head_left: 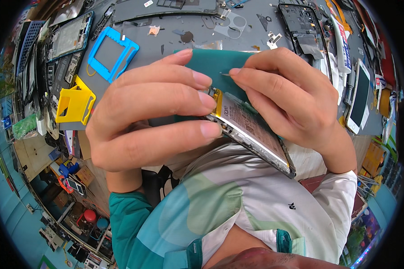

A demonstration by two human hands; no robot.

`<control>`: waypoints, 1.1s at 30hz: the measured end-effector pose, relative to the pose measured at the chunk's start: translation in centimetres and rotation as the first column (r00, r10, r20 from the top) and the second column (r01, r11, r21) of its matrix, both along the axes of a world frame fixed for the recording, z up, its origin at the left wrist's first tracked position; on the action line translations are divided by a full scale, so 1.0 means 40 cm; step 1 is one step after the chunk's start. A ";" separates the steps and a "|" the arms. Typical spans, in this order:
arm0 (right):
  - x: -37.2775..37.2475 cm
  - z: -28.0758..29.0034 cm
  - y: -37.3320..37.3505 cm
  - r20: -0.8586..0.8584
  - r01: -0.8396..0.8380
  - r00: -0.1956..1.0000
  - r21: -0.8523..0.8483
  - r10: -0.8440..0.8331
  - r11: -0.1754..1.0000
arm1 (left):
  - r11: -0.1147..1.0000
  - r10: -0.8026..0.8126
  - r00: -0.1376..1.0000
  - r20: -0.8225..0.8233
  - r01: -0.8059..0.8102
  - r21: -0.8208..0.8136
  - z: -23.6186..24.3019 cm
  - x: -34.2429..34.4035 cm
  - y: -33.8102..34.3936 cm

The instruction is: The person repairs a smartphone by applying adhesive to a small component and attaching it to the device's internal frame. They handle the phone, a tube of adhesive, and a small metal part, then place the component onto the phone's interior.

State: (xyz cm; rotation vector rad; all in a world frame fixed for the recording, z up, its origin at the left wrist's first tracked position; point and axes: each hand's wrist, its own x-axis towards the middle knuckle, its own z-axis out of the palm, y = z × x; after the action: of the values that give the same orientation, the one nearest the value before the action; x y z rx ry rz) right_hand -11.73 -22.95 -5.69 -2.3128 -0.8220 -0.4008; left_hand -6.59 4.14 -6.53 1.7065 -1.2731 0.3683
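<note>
An opened phone (251,125) is tilted in front of my chest, its back off and its silver-grey battery and yellow tape showing. My left hand (152,116) grips it at the upper left end, fingertips along the frame edge. To the upper right, my right hand (296,89) is closed in a pinch on a thin, pale sliver (225,74), too small to name. That sliver is held just above the phone's end, apart from it. Behind both hands lies a green mat (204,60), partly covered by them.
A blue plastic frame (114,54) and a yellow plastic stand (75,104) are at the left. A black phone frame (303,27), a white tube (340,45) and a white phone (359,96) are at the right. Small loose parts, such as a metal bracket (274,40), lie across the grey bench (166,33).
</note>
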 end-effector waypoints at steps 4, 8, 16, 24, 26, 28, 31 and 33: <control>0.001 -0.005 0.002 0.005 -0.013 1.000 0.030 0.013 0.999 | 1.000 0.018 1.000 -0.019 -0.018 0.007 0.003 -0.006 0.003; -0.002 -0.015 -0.006 0.054 -0.015 0.998 0.039 0.013 0.999 | 1.000 0.030 0.999 -0.016 -0.030 0.005 0.003 -0.013 -0.001; -0.007 -0.038 -0.011 0.177 0.030 0.984 0.049 -0.038 0.998 | 0.988 0.065 0.998 -0.010 -0.065 -0.142 -0.016 -0.017 -0.023; -0.007 -0.038 -0.026 0.238 0.011 0.971 -0.015 -0.007 1.000 | 0.992 0.016 0.999 -0.029 -0.019 -0.126 -0.012 -0.022 -0.018; -0.009 -0.032 -0.026 0.264 0.010 0.964 0.005 -0.011 1.000 | 0.991 0.008 1.000 -0.020 -0.011 -0.135 -0.013 -0.018 -0.021; -0.018 -0.022 -0.024 0.230 0.059 0.972 -0.004 -0.056 0.998 | 0.988 0.003 1.000 -0.013 -0.005 -0.155 -0.013 -0.016 -0.023; -0.024 -0.002 -0.031 0.210 0.092 0.974 -0.005 -0.089 0.996 | 0.981 0.034 0.999 -0.013 -0.036 -0.189 -0.012 -0.018 -0.031; -0.029 0.010 -0.041 0.236 0.109 0.966 -0.013 -0.103 0.994 | 0.980 0.023 1.000 -0.013 -0.025 -0.195 -0.008 -0.018 -0.030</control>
State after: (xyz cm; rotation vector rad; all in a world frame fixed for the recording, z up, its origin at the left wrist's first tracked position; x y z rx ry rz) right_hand -12.90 -24.60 -5.29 -2.3703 -0.8202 -0.7264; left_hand -7.30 2.95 -6.85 1.5559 -1.1697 0.4820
